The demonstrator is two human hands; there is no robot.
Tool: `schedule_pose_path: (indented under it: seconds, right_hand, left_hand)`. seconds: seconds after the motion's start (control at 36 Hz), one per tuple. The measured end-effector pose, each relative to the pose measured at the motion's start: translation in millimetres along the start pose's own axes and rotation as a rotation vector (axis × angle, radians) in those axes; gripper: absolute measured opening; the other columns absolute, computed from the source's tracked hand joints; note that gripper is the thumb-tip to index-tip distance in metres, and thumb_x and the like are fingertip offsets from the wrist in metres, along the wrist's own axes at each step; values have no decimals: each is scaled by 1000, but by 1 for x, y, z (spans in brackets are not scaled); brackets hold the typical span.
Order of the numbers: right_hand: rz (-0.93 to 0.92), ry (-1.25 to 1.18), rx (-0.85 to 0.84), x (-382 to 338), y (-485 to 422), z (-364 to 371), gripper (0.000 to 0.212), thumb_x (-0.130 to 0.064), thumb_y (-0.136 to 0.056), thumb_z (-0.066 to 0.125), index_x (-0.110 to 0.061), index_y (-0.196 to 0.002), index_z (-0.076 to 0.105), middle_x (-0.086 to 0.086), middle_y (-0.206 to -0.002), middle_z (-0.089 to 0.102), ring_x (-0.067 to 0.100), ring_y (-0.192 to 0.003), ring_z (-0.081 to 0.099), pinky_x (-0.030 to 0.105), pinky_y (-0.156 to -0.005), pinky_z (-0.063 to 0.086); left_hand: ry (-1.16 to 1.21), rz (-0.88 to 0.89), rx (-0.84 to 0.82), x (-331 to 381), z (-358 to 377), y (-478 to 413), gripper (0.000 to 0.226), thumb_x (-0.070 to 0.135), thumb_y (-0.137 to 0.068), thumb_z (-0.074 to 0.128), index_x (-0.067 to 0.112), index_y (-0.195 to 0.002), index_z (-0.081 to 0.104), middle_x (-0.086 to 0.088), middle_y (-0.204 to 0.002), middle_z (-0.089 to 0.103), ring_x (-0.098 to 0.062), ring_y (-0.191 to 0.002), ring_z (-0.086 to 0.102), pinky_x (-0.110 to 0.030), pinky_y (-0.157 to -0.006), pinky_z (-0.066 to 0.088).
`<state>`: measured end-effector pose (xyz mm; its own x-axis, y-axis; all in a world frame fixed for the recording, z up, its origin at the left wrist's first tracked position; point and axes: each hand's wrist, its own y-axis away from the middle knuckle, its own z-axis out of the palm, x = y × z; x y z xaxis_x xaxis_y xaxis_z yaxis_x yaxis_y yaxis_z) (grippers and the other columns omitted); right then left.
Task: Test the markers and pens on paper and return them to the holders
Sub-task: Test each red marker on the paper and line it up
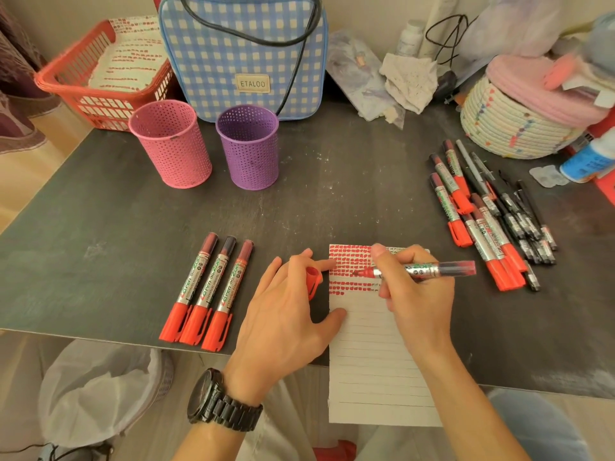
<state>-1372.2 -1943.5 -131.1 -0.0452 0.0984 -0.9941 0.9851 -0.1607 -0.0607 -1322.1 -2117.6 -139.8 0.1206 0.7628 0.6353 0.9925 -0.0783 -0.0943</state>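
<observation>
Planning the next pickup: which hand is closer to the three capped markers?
Left. The left hand sits just right of the three capped markers; the right hand is farther right, over the paper.

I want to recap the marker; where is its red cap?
Head view, centre: the left hand holds the red cap between its fingers at the lined paper's left edge, just left of the marker's tip.

A cream patch [253, 83] on the blue checked bag [233, 44] reads "ETALOO", while the three capped markers [208, 291] carry green lettering resembling "Zoren", their smaller print illegible.
</observation>
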Motion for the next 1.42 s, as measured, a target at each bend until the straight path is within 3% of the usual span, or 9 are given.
schedule_pose_path:
  seconds: [0.11,0.22,0.33,0.47,0.67,0.75,0.83,0.97,1.42]
  right_hand:
    - [90,-112,-70,-12,-5,-8,22,-37,-89,78,-21,-75,69,2,-59,61,10,-48,51,19,-44,41]
    - [226,-402,-113,-28,-6,-28,23,-35,-76,83,-15,-87,76,9,-72,64,16,-53,52,25,-47,43]
    - [369,-666,-197,-34,4,-57,41,-38,-86,64,-8,-111,77,17,-96,72,19,-60,60,26,-52,51]
    - [402,-687,-241,-42,19,-80,47,-37,-86,56,-7,-115,76,24,-111,73,20,-60,60,27,-52,53]
    - [406,-594,-30,-49,39,-87,34,-36,-76,67,-10,-97,66,27,-100,75,20,-47,60,27,-42,51]
    - [412,-574,27,-52,45,-89,20,-41,-71,72,-23,-73,79,25,-89,76,17,-44,58,25,-39,48]
    - [417,-549,115,-53,50,-90,23,-45,-70,73,-26,-58,78,22,-75,74,16,-41,56,24,-36,46]
    - [469,-494,249,-45,58,-94,51,-51,-73,73,0,-73,72,19,-59,66,15,-38,52,23,-34,42]
    - [358,-413,176,-43,74,-86,41,-61,-65,75,-21,-62,77,15,-57,65,15,-41,54,24,-37,43]
  left_hand:
    - [-14,2,-3,-3,3,0,58,61,-83,63,46,-132,34,41,-136,33,31,-132,1,-13,-119,-5]
    - [35,13,33,-2,2,1,46,61,-83,58,63,-111,21,36,-143,41,26,-135,17,-29,-120,25]
    - [254,-61,179,0,-3,5,25,55,-87,55,56,-109,42,26,-119,60,0,-113,56,-19,-88,43]
    - [335,-117,197,11,-11,6,6,41,-101,48,40,-100,54,18,-82,61,-3,-74,55,-26,-68,42]
    - [328,16,-12,43,-18,2,39,57,-93,37,50,-129,50,37,-110,63,11,-107,58,0,-83,36]
    - [330,69,-49,51,-16,-1,36,58,-94,34,54,-127,47,34,-103,66,9,-97,62,-4,-79,39]
    - [366,118,-63,57,-15,1,33,60,-94,33,49,-124,39,20,-76,64,-6,-59,55,-14,-57,40]
    - [431,116,-96,59,-13,8,26,57,-93,41,38,-110,35,11,-70,56,-6,-56,41,-18,-53,38]
    - [466,73,22,74,-21,19,24,48,-78,73,48,-102,70,14,-95,72,-14,-73,60,-26,-65,50]
